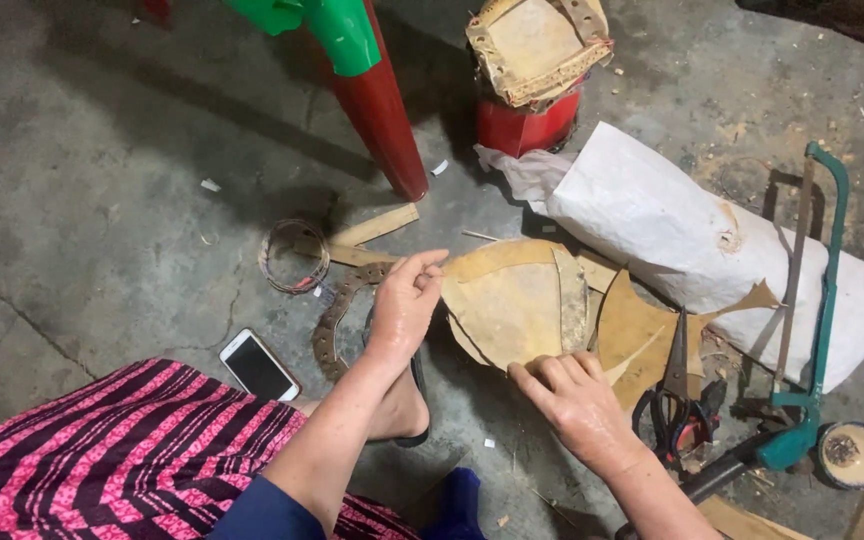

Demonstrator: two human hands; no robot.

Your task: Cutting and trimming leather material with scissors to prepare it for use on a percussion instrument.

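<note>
— Tan, stiff and leathery: that is the curved piece [517, 305] I hold. My left hand [404, 305] pinches its left rim between thumb and fingertips; my right hand [577, 400] grips its lower edge, fingers curled over it.

— Where does the piece sit?

— Just above the concrete floor [102, 200], in front of my knees. Right of the piece lies another tan offcut [637, 335], and on that offcut lie black scissors [674, 395].

— And further out?

— Beyond the piece, up and right, a white sack [672, 235]; a green-framed hacksaw [817, 300] lies over the sack's right end. Left of the piece, a perforated curved strip [337, 315], a small ring [294, 256] and a white phone [259, 366]. Above the piece, well apart, stand a red leg [384, 115] and a red tin [529, 122].
</note>
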